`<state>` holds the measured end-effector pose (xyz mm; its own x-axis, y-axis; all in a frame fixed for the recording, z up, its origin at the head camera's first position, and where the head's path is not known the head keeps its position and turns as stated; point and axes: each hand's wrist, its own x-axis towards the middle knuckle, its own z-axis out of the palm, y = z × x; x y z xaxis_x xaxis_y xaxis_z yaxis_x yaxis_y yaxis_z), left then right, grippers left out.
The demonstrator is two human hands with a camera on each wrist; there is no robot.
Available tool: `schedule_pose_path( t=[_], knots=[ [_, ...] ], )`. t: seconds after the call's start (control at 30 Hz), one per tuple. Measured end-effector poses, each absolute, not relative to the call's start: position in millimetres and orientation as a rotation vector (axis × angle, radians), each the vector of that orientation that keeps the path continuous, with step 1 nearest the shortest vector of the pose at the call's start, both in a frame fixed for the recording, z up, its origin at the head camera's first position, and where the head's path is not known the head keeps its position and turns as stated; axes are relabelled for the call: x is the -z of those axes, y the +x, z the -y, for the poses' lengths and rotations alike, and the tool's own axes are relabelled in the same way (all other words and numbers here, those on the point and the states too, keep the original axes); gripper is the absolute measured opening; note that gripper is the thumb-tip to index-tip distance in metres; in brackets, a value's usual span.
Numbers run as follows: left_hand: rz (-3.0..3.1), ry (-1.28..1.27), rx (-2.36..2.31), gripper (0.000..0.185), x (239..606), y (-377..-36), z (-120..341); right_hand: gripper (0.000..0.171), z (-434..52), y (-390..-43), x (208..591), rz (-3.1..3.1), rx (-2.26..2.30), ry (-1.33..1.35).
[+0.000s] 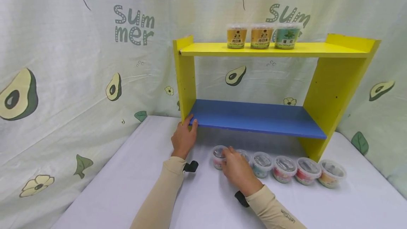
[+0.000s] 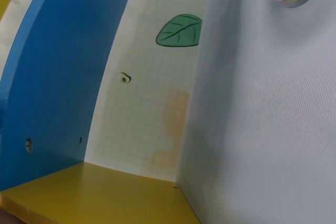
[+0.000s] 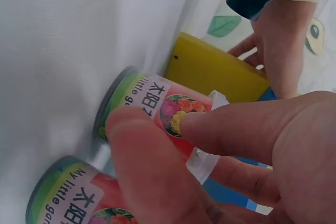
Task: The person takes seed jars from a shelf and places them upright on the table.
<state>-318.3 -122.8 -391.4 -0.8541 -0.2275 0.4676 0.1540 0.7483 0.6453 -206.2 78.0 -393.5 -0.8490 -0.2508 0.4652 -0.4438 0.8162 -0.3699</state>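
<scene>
A small pink plastic cup with a clear lid (image 1: 217,159) stands on the table at the left end of a row. My right hand (image 1: 239,170) holds it from the right side, thumb and fingers about it. In the right wrist view the cup's flower-printed label (image 3: 170,106) shows between the fingers. A second similar cup (image 3: 79,190) stands beside it, partly hidden by the hand. My left hand (image 1: 184,139) grips the lower left front corner of the yellow-and-blue shelf unit (image 1: 186,84), fingers at the yellow side panel and blue board.
Several more lidded cups, teal (image 1: 262,165), red (image 1: 284,169) and orange (image 1: 331,174), continue the row rightward. Three cups, two orange (image 1: 236,38) and one green (image 1: 287,38), stand on the yellow top board (image 1: 318,48). The blue board (image 1: 254,115) overhangs the table behind the row.
</scene>
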Motion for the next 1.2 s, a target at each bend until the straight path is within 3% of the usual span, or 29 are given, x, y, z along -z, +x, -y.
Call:
schedule_pose_path(
  t=[0.3,0.63,1.2],
  knots=[
    [2.408,0.034,0.96,0.054,393,-319,119,0.04,-84,-202,378,2.573,-0.718,0.471],
    [2.392,0.041,0.961,0.055,393,-318,120,0.028,-106,-208,351,2.634,-1.077,0.297],
    [2.395,0.046,0.96,0.055,394,-316,120,0.028,-176,-215,297,2.506,-1.183,0.389]
  ],
)
